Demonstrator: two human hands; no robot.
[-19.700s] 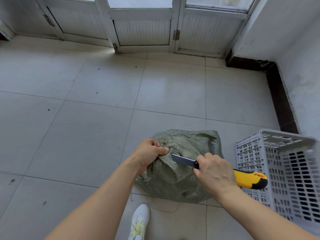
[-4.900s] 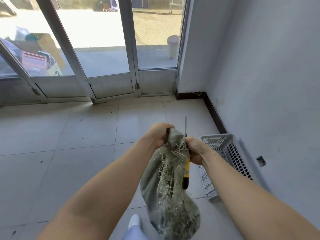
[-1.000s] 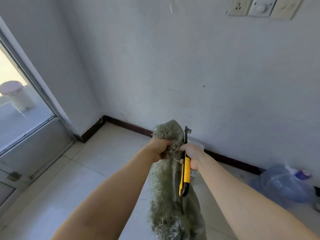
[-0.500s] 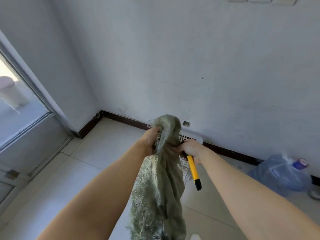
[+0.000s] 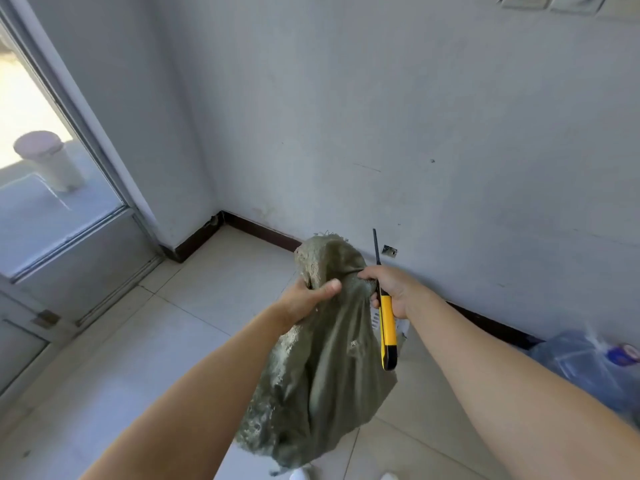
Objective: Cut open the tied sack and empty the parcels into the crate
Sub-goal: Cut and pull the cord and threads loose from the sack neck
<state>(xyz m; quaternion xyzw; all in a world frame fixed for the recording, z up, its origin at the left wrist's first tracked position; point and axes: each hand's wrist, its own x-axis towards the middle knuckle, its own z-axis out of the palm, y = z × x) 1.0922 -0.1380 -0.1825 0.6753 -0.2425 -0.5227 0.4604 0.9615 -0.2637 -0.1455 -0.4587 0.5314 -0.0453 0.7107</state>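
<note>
The green woven sack (image 5: 322, 368) hangs in the air in front of me, held by its upper end, its frayed lower part near the floor. My left hand (image 5: 304, 297) grips the sack's top from the left. My right hand (image 5: 389, 289) pinches the sack from the right and also holds the yellow utility knife (image 5: 386, 327), blade pointing up, handle hanging down. Only a small white piece of the crate (image 5: 375, 318) shows behind the sack and knife. No parcels are visible.
A grey wall with a dark skirting board (image 5: 485, 320) runs close behind the sack. A large blue water bottle (image 5: 588, 368) lies on the floor at the right. A glass door (image 5: 52, 202) is on the left. Tiled floor (image 5: 173, 341) spreads below.
The sack has filled out and swung lower and right. The knife has turned from slanting down to nearly upright, blade above my right hand. The sack now covers most of the crate.
</note>
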